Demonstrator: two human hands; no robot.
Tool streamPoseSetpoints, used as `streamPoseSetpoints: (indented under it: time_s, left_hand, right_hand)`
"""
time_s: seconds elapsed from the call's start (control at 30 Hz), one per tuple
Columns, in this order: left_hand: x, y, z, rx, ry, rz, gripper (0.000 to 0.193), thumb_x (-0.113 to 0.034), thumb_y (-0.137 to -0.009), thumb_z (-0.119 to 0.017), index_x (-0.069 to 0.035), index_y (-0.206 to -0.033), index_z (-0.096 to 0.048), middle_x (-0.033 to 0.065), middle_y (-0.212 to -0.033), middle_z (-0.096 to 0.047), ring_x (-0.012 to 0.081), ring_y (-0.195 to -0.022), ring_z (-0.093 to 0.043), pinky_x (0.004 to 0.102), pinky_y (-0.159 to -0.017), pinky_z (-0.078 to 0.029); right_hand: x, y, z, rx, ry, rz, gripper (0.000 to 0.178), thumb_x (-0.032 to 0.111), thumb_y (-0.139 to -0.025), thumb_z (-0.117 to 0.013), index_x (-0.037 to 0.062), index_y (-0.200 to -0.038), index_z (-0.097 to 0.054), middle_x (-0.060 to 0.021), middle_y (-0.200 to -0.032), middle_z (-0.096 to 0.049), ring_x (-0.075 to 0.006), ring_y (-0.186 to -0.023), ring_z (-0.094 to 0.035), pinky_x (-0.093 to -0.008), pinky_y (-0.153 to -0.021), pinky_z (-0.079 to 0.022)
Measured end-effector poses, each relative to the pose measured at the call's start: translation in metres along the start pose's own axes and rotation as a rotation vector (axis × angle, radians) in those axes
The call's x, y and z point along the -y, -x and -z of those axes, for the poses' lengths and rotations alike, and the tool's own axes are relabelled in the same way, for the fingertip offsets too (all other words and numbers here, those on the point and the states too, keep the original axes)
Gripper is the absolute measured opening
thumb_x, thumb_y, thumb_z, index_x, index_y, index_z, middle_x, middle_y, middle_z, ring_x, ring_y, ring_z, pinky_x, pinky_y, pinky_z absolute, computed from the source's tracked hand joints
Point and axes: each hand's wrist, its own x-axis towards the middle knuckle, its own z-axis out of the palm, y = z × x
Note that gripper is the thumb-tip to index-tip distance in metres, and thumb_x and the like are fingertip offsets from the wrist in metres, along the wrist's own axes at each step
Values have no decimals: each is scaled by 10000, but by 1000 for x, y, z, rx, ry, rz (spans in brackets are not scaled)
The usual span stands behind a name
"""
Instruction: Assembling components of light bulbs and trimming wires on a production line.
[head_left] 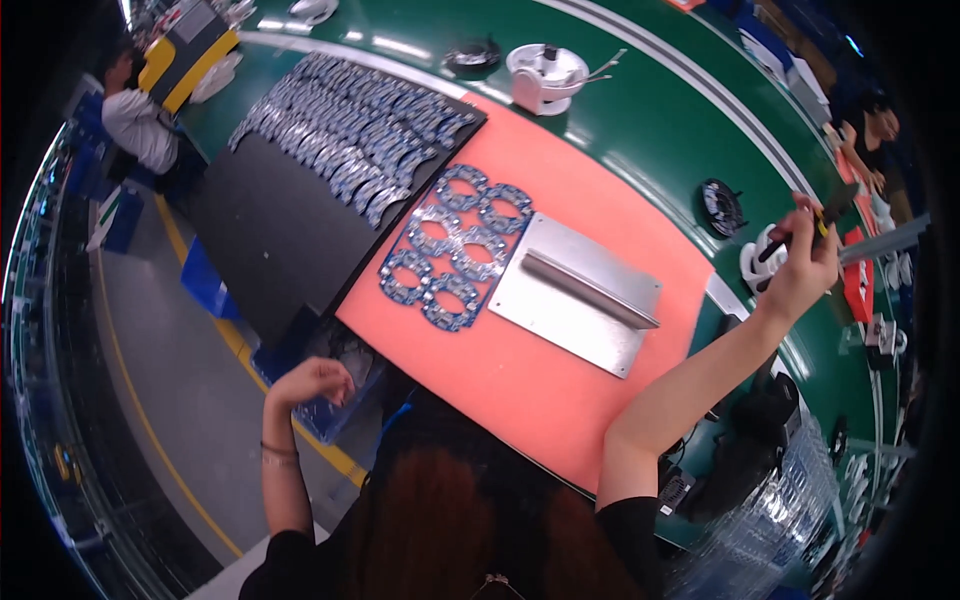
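Over on the right, my right hand [803,262] is raised and closed around a dark hand tool with yellow on its handle [838,207]; its exact kind is hard to make out. My left hand [314,382] hangs beyond the mat's near left edge, fingers curled, with nothing seen in it. Below that hand is a blue bin [345,408]. Between my arms, a panel of joined ring-shaped blue circuit boards [430,240] lies on the orange mat [480,385]. A metal plate with a raised bar handle [560,318] lies against the panel's right side.
Rows of curved circuit boards [330,140] cover the far part of a black board [290,230] at left. White round housings [548,72] and black round parts [721,207] sit on the green table [640,120]. Clear plastic trays [775,515] stand at lower right. Other people are farther off.
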Motion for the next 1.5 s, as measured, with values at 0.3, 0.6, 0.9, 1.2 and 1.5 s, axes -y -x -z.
streamPoseSetpoints:
  time_s: [0.3, 0.6, 0.9, 1.2, 1.5]
  left_hand:
    - [-15, -5, -26, -60, -599, 61, 318, -320, -961, -608, -23, -932, -717, 101, -714, -698, 182, -721, -710, 314, -690, -539]
    - [-173, -50, -101, -546, -979, -981, 162, -88, -789, -753, -66, -938, -693, 52, -939, -669, 246, -959, -615, 356, -785, -500]
    - [-162, -81, -88, -371, -933, -1083, 91, -68, -738, -782, -50, -807, -725, 35, -901, -679, 225, -904, -606, 350, -785, -500]
    - [-155, -83, -77, -692, -760, -1092, 140, -7, -713, -788, -40, -844, -752, 38, -887, -691, 221, -890, -610, 332, -759, -505]
    - [-171, -89, -65, -487, -973, -1175, 151, -23, -701, -778, -78, -839, -753, 20, -898, -674, 230, -899, -592, 352, -776, -480]
  right_hand:
    - [-28, -11, 31, -108, -469, -200, 317, 111, -975, -510, -113, -1194, -557, -126, -949, -593, -231, -906, -590, -413, -964, -497]
    - [-37, -9, 55, -261, -768, -197, 281, 105, -902, -529, -101, -1091, -555, -172, -1002, -512, -343, -999, -509, -537, -1052, -422]
    - [-37, -11, 81, -358, -666, -148, 248, 61, -882, -527, -109, -1061, -543, -186, -1029, -495, -350, -1008, -507, -547, -1047, -426]
    - [-37, -12, 81, -357, -636, -147, 233, 63, -880, -542, -96, -1049, -565, -185, -1006, -522, -347, -1005, -517, -537, -1046, -430]
    - [-26, -7, 50, -320, -613, -158, 255, 85, -901, -548, -101, -1072, -580, -171, -993, -555, -331, -1006, -526, -507, -1039, -422]
